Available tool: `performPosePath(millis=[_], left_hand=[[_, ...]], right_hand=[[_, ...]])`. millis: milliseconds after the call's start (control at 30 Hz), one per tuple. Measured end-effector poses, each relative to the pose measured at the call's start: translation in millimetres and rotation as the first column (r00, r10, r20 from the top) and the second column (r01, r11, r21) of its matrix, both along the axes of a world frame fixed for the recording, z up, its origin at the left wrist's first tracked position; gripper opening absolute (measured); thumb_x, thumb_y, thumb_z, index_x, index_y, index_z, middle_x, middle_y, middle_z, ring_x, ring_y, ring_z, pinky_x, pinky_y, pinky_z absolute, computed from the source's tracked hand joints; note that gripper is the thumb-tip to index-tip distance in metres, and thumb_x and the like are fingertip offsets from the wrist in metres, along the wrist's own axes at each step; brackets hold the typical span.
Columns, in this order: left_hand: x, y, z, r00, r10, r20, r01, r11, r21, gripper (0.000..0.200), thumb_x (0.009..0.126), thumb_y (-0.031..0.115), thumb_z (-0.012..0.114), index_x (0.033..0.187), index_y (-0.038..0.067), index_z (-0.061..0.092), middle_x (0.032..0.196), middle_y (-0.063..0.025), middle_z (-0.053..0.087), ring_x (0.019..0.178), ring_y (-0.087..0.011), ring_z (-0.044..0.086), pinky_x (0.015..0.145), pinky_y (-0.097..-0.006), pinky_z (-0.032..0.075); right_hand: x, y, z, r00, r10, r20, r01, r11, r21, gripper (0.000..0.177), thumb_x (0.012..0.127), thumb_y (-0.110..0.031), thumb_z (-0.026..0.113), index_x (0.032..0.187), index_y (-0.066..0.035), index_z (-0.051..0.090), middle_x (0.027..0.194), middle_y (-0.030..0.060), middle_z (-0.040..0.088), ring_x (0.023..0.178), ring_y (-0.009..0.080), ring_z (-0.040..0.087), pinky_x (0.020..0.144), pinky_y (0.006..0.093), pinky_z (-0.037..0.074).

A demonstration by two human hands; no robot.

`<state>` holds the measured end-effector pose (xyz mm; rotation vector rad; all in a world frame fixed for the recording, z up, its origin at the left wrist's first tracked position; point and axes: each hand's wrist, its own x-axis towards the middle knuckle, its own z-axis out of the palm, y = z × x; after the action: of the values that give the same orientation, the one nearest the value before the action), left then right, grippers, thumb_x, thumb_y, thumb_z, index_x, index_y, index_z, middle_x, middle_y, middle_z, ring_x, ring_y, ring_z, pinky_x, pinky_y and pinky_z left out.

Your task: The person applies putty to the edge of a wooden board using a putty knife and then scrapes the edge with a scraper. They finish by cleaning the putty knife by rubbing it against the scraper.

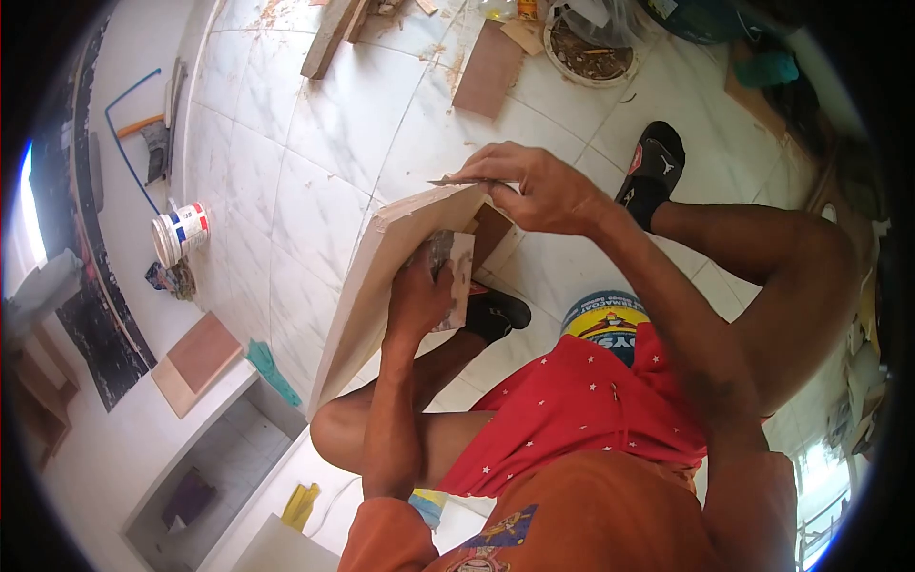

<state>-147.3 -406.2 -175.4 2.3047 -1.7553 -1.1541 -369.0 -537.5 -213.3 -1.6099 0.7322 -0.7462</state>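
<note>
A large pale wooden panel (355, 310) stands tilted in front of me, leaning by my knee, with a rough, whitish strip along its top edge. My right hand (553, 191) pinches a thin, dark flat scraper blade (465, 181) at that top edge. Lower down, beside the panel's inner face, my left hand (419, 296) grips a small flat board (461, 286) with grey smears on it. The fingers behind this board are partly hidden. A brown wooden piece (491, 232) shows behind the small board.
I sit on a blue and yellow paint bucket (606, 319). On the tiled floor are a brown board (489, 71), a round tub of debris (591, 48), timber offcuts (331, 38) and shavings. At left stand a white paint bucket (179, 235) and a ledge with a two-tone board (197, 362).
</note>
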Motion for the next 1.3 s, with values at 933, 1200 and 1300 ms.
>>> performPosePath(millis=[933,1200,1300], left_hand=[[0.5,0.9,1.0,1.000,-0.021,-0.006,0.020,0.998,-0.062,0.051,0.092,0.020,0.061,0.135,-0.008,0.052,0.117,-0.0363,0.063,0.111,-0.0528,0.060,0.098,-0.0526,0.047],[3.4,2.7,-0.9,0.999,-0.046,-0.002,0.046,0.996,-0.072,0.053,0.093,0.021,0.061,0.136,-0.008,0.051,0.119,-0.0362,0.063,0.113,-0.0522,0.059,0.100,-0.0519,0.046],[3.6,2.9,-1.1,1.000,-0.009,-0.002,0.009,1.000,-0.006,0.054,0.093,0.021,0.061,0.137,-0.007,0.050,0.121,-0.0359,0.062,0.115,-0.0517,0.059,0.101,-0.0515,0.046]], right_hand=[[19.8,-5.5,4.6,0.860,0.121,-0.496,-0.083,0.992,0.098,0.035,0.083,-0.016,0.053,0.108,-0.001,0.073,0.102,0.0227,0.071,0.100,0.0389,0.068,0.094,0.0449,0.052],[-5.1,-21.7,43.1,0.928,0.244,-0.282,-0.188,0.959,0.213,0.038,0.083,-0.016,0.052,0.111,-0.002,0.074,0.107,0.0216,0.072,0.102,0.0363,0.068,0.094,0.0417,0.053],[3.3,-17.9,30.4,0.979,0.093,-0.183,-0.083,0.995,0.058,0.035,0.085,-0.015,0.053,0.110,-0.002,0.074,0.105,0.0198,0.072,0.099,0.0354,0.069,0.091,0.0414,0.054]])
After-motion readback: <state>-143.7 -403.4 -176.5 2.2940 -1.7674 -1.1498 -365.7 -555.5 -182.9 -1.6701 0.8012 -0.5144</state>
